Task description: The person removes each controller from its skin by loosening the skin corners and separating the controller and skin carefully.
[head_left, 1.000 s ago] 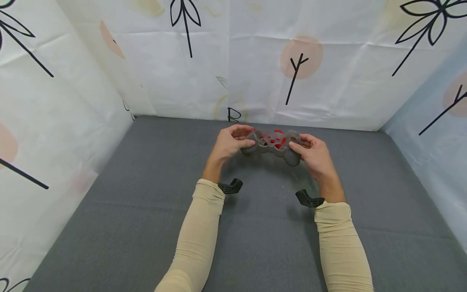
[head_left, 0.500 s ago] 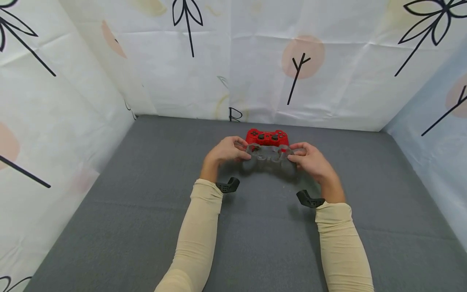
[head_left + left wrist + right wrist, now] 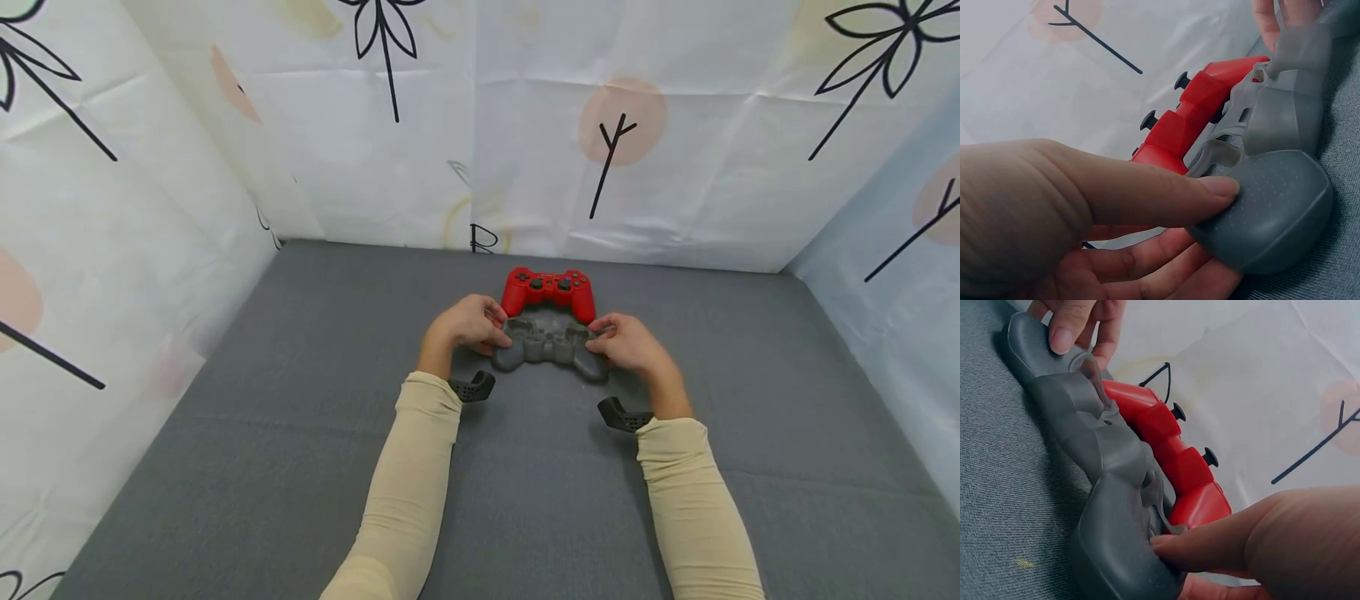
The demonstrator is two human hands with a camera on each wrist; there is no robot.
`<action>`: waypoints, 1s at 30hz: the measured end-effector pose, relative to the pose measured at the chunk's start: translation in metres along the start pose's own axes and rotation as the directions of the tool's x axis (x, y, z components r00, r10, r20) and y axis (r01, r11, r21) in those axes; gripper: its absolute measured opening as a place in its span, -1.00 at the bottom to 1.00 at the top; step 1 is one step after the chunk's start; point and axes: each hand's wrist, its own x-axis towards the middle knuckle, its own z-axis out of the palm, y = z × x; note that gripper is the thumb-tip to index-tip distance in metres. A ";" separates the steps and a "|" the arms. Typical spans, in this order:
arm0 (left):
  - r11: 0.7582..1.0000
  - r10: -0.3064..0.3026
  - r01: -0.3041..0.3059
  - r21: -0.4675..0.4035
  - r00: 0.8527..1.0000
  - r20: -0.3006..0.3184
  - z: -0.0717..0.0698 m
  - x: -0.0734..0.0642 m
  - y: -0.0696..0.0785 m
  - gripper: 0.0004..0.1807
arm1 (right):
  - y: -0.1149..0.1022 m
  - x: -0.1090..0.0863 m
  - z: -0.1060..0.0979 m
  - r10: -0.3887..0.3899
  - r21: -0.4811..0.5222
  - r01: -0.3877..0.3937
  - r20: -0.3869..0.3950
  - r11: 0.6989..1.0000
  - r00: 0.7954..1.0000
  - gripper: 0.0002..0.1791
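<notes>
A translucent grey silicone controller cover lies low over the table, pinched at both ends. My left hand grips its left handle, thumb on top and fingers underneath in the left wrist view. On the other end, my right hand pinches the right handle, the thumb pressing near its edge. Just behind the cover sits a red game controller with black thumbsticks, touched by neither hand as far as I can tell. In the right wrist view the cover stands in front of the controller.
The dark grey table runs up to a white patterned cloth close behind the controller. More cloth walls rise at the left and right. A black wrist mount sits on each forearm.
Both hands have drawn the cover back toward the body and lowered it. The red controller, first seen through the cover, now lies uncovered behind it.
</notes>
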 end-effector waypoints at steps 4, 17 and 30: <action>1.000 0.001 -0.001 0.008 1.000 0.005 0.000 0.000 0.000 -0.58 | -0.002 0.000 0.000 0.007 -0.049 -0.007 0.005 0.999 1.000 -0.51; 0.997 0.029 -0.026 0.076 0.999 -0.031 -0.010 -0.010 0.006 -0.62 | -0.003 0.001 0.001 0.031 -0.054 -0.032 -0.002 0.998 1.000 -0.49; 0.915 0.404 -0.352 0.198 0.799 -0.446 -0.031 -0.041 0.054 -0.72 | -0.024 -0.018 -0.021 -0.236 -0.122 0.203 -0.408 0.972 0.882 -0.50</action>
